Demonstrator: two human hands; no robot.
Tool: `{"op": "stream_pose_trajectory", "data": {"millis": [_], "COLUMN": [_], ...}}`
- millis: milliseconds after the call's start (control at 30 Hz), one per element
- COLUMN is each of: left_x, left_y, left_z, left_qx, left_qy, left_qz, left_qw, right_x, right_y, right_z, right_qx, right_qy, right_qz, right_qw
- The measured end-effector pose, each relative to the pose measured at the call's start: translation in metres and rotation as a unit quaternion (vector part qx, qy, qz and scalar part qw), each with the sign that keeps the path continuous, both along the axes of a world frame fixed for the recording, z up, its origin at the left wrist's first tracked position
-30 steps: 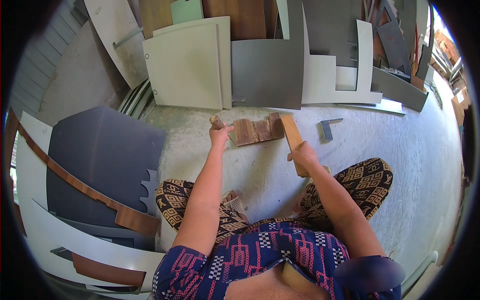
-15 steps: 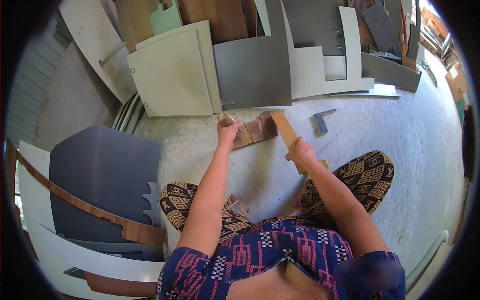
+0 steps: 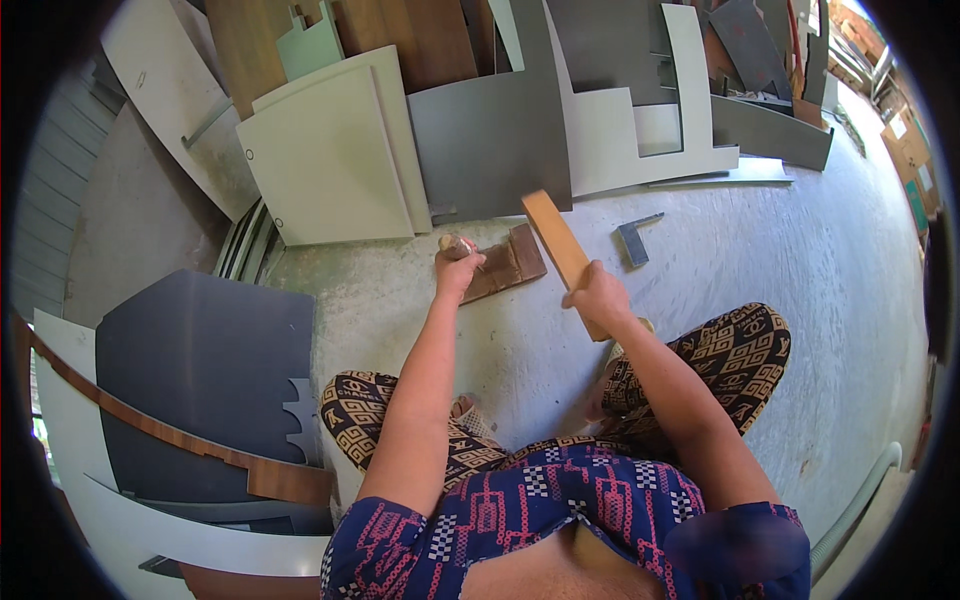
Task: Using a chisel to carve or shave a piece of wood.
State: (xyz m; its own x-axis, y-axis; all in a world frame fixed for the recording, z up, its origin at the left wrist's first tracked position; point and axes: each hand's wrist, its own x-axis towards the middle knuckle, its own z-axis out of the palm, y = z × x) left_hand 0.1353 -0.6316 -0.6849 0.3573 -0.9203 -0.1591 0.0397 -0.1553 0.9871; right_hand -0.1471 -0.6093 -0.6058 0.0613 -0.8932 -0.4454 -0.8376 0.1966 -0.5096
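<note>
My left hand (image 3: 457, 276) is closed round the thick, pale handle of a chisel-like tool (image 3: 456, 245). Its working end is hidden by the hand, close over a dark brown wooden block (image 3: 500, 268) lying on the floor. At the block's right end stands a raised step. Fingers wrapped, my right hand (image 3: 598, 296) grips the lower part of a flat, light-brown wooden bar (image 3: 556, 238). The bar slants up and leftward, its far end raised beside the block's right end and apart from the tool handle.
A small dark try square (image 3: 632, 243) lies on the concrete floor (image 3: 720, 260) to the right. Cream panels (image 3: 325, 150), grey sheets (image 3: 490, 140) and white cut boards lean along the back. Dark panels (image 3: 205, 350) and a brown strip (image 3: 285, 478) crowd the left. My bent knees flank the work.
The bar's far end has lifted up and leftward from beside the block, with my right hand still on it. My left hand stays at the block with the tool. The view has shifted slightly.
</note>
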Motion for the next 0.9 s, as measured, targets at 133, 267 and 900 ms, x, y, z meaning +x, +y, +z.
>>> {"op": "stream_pose_trajectory", "data": {"millis": [133,267,900], "left_x": [0.005,0.002,0.027], "left_y": [-0.003,-0.003,0.005], "left_z": [-0.001,-0.009,-0.033], "left_qx": [0.018,0.0,-0.113], "left_qy": [-0.003,-0.011,-0.059], "left_qz": [0.008,-0.003,-0.059], "left_qw": [1.0,1.0,0.99], "right_x": [0.027,0.04,0.051], "right_y": [0.007,0.024,0.042], "right_z": [0.082,0.1,0.06], "right_qx": [-0.056,-0.227,-0.105], "right_qy": [-0.096,-0.274,-0.156], "right_qz": [0.015,0.063,0.164], "right_qw": [0.994,0.932,0.968]}}
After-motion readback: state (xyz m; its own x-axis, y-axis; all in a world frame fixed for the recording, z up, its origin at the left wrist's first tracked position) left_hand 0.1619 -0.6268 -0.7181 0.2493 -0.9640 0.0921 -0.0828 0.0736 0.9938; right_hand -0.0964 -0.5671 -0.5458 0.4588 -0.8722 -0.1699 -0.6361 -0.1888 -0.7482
